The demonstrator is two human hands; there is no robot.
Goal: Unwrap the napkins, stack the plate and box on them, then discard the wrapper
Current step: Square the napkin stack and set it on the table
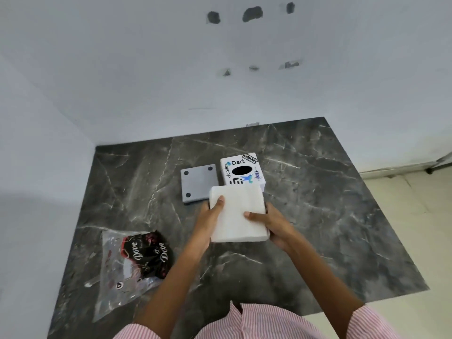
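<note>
Napkins in both hands; box reads "Dart", wrapper "Dove".

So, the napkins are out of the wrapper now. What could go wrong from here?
The napkin stack is loose, pinched only at its sides by the left hand and right hand, so sheets may fan out or slip. It also hangs close over the grey plate and white box. The empty wrapper could slide off the table.

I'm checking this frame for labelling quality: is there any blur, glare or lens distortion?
Head view: wide-angle bending bows the tabletop edges; the napkin stack is nearly blown out to flat white; the wrapper shows mild sheen; box print stays readable; lighting is soft, shadows faint.
</note>
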